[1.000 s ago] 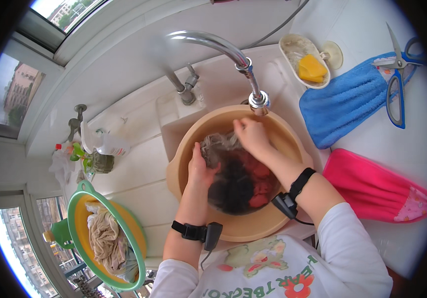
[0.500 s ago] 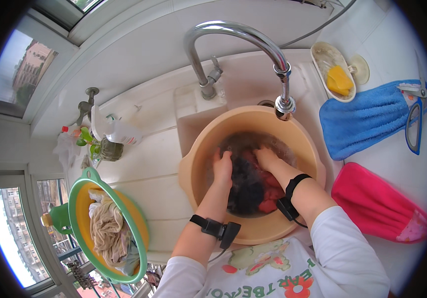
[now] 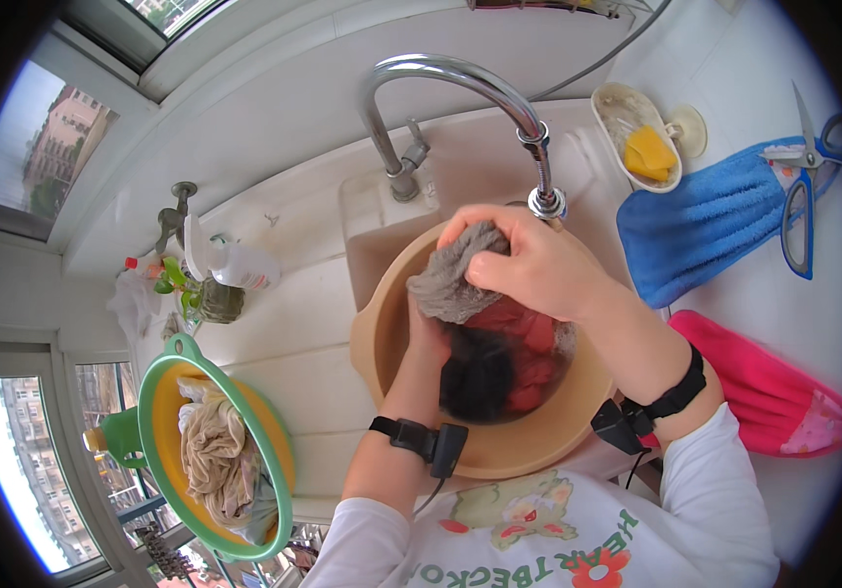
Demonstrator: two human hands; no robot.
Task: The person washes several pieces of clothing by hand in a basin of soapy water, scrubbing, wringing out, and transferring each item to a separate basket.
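A wet grey-brown cloth (image 3: pixel 458 279) is bunched up above the far side of the peach basin (image 3: pixel 367 348). My right hand (image 3: pixel 514 255) grips it from above, thumb and fingers closed on it. Beneath its left end is my left hand (image 3: pixel 425 318), its fingers mostly hidden by the cloth. In the basin, red cloth (image 3: pixel 530 353) and a black cloth (image 3: pixel 477 377) lie soaking in dark water. The basin stands in the sink, under the chrome faucet (image 3: pixel 460 69).
A green-rimmed yellow basin (image 3: pixel 158 431) with beige laundry (image 3: pixel 215 441) stands left. To the right are a soap dish (image 3: pixel 609 108) with yellow soap (image 3: pixel 649 154), a blue towel (image 3: pixel 700 230), scissors (image 3: pixel 803 201) and a pink towel (image 3: pixel 754 387). A plant (image 3: pixel 178 279) and white bottle (image 3: pixel 244 265) stand far left.
Both hands were down in the water. My right hand has come up and away from me, lifting the grey-brown cloth out, and my left hand has moved slightly left beneath it.
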